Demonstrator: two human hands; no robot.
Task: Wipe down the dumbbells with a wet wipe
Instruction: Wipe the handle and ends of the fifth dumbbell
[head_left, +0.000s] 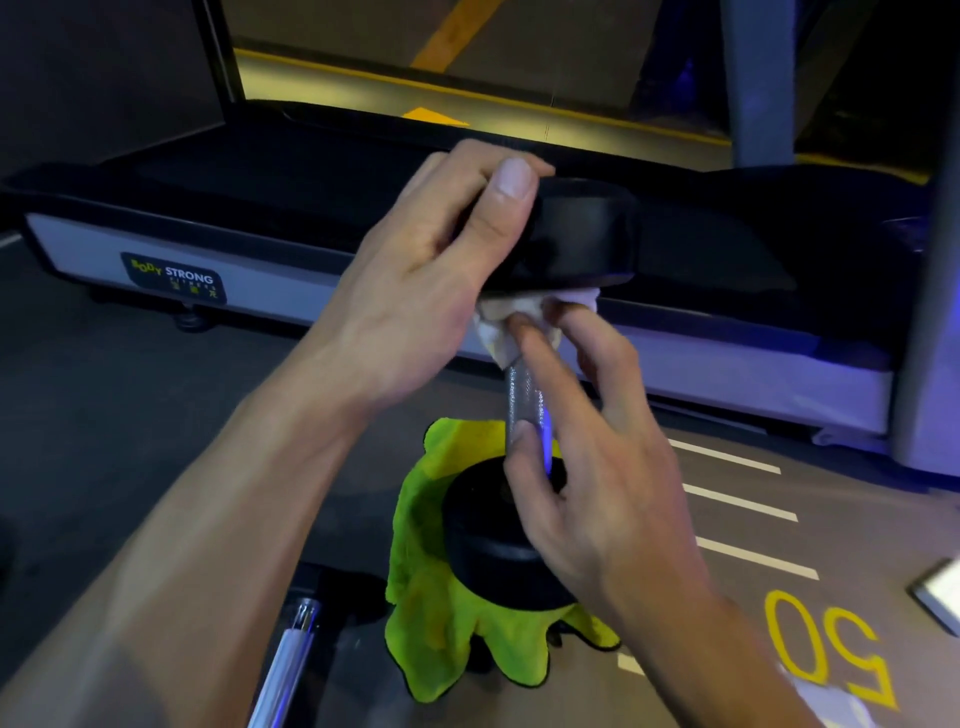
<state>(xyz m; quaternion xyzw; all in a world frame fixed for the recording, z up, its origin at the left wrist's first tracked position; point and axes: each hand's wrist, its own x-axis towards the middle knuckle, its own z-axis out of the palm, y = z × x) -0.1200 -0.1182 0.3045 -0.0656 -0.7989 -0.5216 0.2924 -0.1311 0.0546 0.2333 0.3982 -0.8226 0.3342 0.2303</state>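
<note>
**Colours and patterns in the scene**

Dumbbell (524, 410): black heads, silver cross-hatched handle. Wet wipe (511, 325): white. Cloth (441, 613) beneath: lime green. Treadmill (260, 244): black deck, pale grey side. Floor (753, 545): grey-brown, white stripes, yellow numerals.

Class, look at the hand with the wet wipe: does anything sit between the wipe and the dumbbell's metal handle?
Nothing visible does. The right hand presses the wet wipe directly onto the top of the dumbbell handle.
</note>
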